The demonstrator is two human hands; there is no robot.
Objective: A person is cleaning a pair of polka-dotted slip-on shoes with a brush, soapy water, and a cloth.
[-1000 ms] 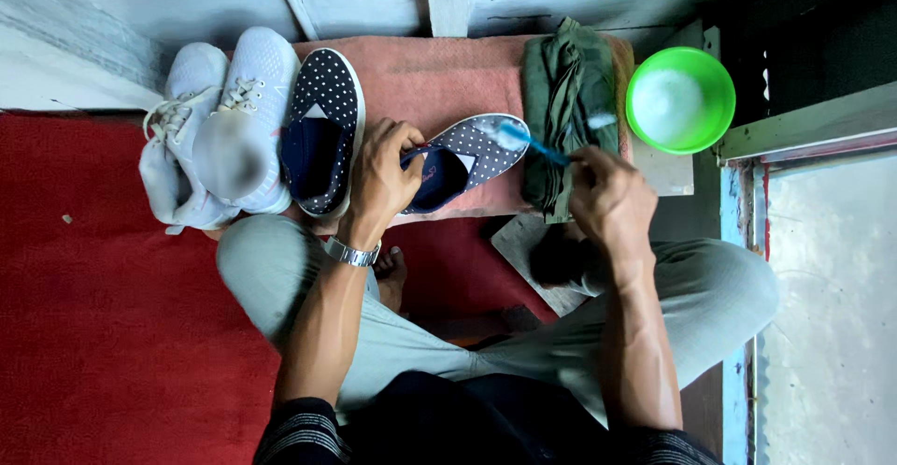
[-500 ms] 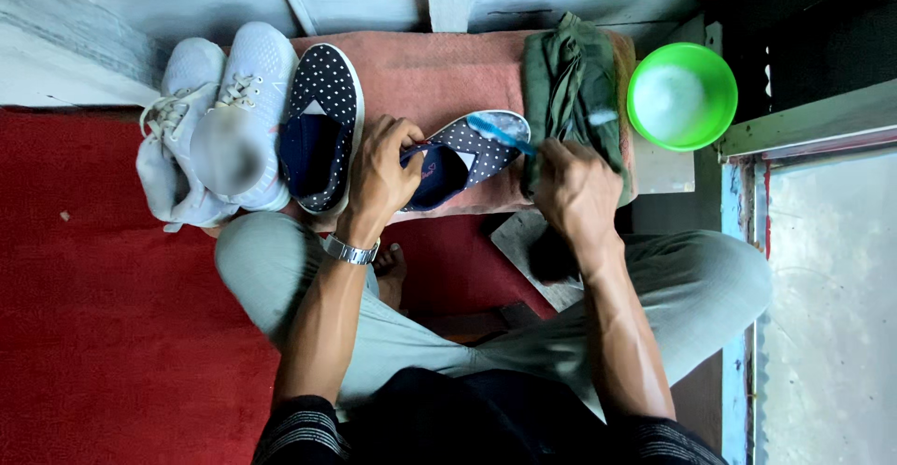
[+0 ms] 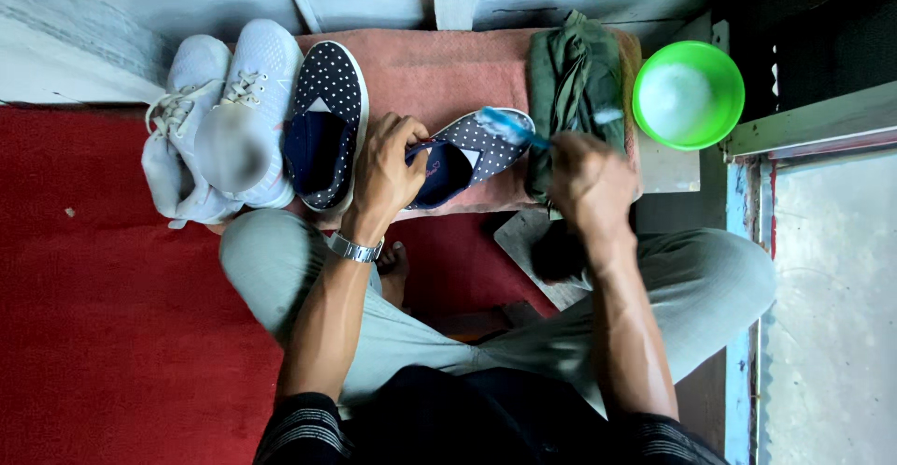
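On the pink-covered surface (image 3: 439, 72), the polka-dot shoe (image 3: 467, 157) lies with its long axis running left-right, toe toward the right. The left hand (image 3: 388, 171) clamps its near-left side; the right hand (image 3: 584, 180), closed round a blue toothbrush (image 3: 512, 128), sets bristles on the toe.

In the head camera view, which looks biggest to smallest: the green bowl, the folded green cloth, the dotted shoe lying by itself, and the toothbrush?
1. Folded green cloth
2. Dotted shoe lying alone, looks about as big as the cloth, so the top two are unsure
3. Green bowl
4. Blue toothbrush, partly blurred, held in the right hand
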